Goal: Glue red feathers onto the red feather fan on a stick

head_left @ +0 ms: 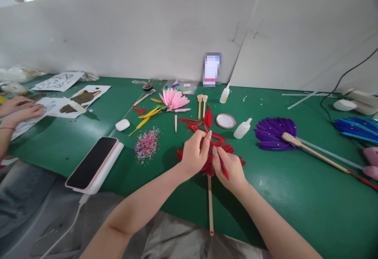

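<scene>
A red feather fan (pixel 181 154) lies in front of me, its wooden handle (pixel 210 207) pointing toward my lap. Over the fan, my left hand (pixel 195 152) pinches what looks like a slim red feather at the thumb and fingertips. My right hand (pixel 233 169) is closed beside it, with a red feather (pixel 225 170) sticking out below its fingers. The two thumbs almost meet, and the fingers hide much of what lies between them. Just beyond are more loose red feathers (pixel 208 117), a small white dish (pixel 226 121) with a red rim and a white squeeze bottle (pixel 242 129).
Left of the fan lie colourful sequins (pixel 147 144), yellow feathers (pixel 150 114), a pink feather fan (pixel 174 99) and a phone (pixel 93 162) on a white block. A purple feather fan (pixel 276 133) rests at right. Another person's hands (pixel 25 109) work over paper at far left.
</scene>
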The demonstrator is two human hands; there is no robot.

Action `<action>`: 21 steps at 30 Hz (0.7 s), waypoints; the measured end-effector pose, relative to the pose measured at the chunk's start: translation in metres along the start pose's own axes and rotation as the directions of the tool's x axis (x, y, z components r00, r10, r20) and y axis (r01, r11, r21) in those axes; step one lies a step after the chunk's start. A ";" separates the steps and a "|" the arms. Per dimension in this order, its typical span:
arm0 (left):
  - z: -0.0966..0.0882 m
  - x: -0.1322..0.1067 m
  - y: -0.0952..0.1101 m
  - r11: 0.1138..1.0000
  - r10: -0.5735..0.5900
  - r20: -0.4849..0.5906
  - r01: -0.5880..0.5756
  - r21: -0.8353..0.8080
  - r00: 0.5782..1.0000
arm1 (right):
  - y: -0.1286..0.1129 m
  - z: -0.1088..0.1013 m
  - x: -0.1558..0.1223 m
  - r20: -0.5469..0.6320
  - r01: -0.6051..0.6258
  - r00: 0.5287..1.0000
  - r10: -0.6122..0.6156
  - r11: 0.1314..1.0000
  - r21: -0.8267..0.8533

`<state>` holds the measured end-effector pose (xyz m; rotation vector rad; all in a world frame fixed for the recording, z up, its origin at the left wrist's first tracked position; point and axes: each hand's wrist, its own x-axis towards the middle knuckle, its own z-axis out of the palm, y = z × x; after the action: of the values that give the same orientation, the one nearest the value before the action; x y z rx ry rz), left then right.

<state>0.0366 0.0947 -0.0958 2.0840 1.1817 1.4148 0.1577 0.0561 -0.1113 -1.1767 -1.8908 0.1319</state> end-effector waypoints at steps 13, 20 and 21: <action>-0.006 0.006 -0.001 0.950 0.225 0.108 -0.243 0.197 0.968 | -0.017 -0.011 0.010 0.096 -0.472 0.843 0.529 0.643 0.603; -0.012 0.009 0.000 0.994 0.107 0.154 -0.106 -0.013 0.982 | -0.009 -0.010 0.013 0.263 -0.532 0.781 0.566 0.383 0.755; -0.012 0.010 0.002 0.996 0.091 0.158 -0.087 -0.035 0.983 | -0.010 -0.010 0.013 0.278 -0.535 0.780 0.561 0.368 0.760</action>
<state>0.0280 0.0996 -0.0834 2.2095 1.0122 1.2671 0.1561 0.0574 -0.0928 -1.0439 -1.0371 1.2398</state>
